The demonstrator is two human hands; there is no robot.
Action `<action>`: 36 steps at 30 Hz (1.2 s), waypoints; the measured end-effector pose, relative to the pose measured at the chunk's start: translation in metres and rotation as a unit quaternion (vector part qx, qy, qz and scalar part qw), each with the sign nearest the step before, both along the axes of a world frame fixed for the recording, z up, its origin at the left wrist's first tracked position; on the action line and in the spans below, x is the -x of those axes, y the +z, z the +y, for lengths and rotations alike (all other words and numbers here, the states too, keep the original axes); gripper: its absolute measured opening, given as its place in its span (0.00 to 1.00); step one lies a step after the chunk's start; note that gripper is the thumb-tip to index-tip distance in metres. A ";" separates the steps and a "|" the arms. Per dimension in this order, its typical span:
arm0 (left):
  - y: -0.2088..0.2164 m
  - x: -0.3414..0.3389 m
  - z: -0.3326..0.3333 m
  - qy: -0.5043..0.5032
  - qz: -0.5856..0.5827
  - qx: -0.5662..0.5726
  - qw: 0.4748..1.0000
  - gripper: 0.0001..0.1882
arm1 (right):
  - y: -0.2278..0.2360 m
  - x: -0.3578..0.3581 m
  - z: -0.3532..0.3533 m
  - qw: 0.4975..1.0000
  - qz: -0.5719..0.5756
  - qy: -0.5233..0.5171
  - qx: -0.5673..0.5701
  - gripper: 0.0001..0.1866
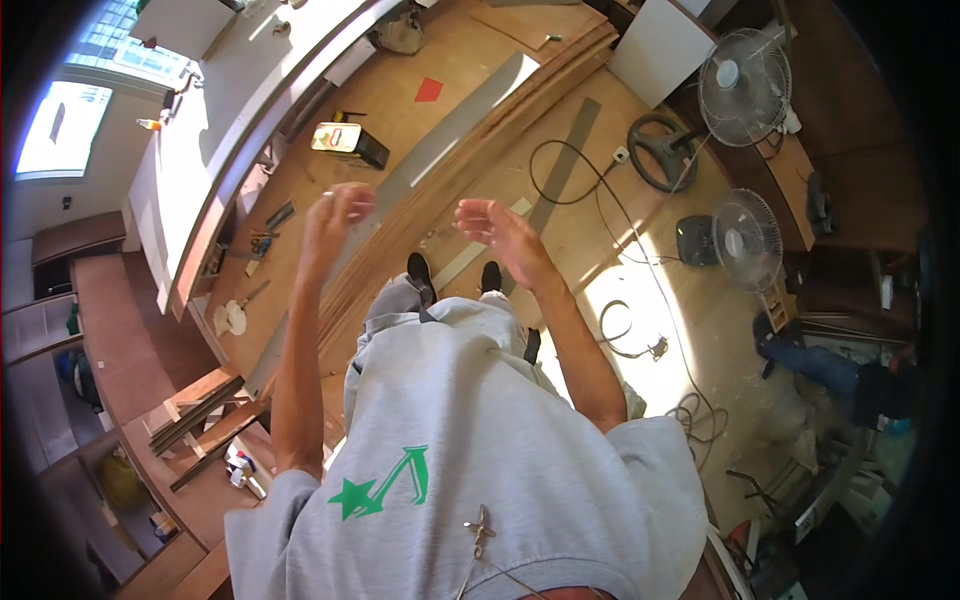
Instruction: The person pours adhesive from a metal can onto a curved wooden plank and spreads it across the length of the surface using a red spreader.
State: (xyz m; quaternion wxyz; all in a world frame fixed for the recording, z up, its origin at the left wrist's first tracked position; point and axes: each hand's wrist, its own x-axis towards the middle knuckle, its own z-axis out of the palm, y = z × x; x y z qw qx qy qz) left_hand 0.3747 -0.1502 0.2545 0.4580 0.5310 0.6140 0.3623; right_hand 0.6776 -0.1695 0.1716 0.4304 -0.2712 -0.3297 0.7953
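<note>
Boards (pixel 460 65) carry a tin (pixel 352 145), probably stiff and best grasped round its sides, near the left hand (pixel 338 208), empty and loosely curled like the right hand (pixel 507 236).

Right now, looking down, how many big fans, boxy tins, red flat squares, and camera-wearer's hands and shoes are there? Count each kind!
Fans: 2, the upper fan and the lower fan
Boxy tin: 1
Red flat square: 1
Wearer's hands: 2, left hand and right hand
Wearer's dark shoes: 2, left shoe and right shoe
Total: 8
</note>
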 end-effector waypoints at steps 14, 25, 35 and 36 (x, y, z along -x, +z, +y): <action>-0.035 -0.071 -0.029 -0.179 -0.382 0.221 0.879 0.43 | 0.037 0.035 -0.014 0.936 -0.186 -0.090 -0.284 0.12; -0.015 0.032 -0.053 0.154 -0.524 -0.070 0.835 0.37 | 0.031 0.129 0.064 0.967 -0.127 -0.007 -0.222 0.09; -0.014 0.156 -0.139 0.336 -0.104 -0.326 0.877 0.18 | 0.085 0.356 0.009 0.907 -0.107 0.367 -0.177 0.22; -0.017 0.169 -0.149 0.361 -0.092 -0.328 0.868 0.17 | 0.086 0.374 0.004 0.896 -0.087 0.413 -0.140 0.21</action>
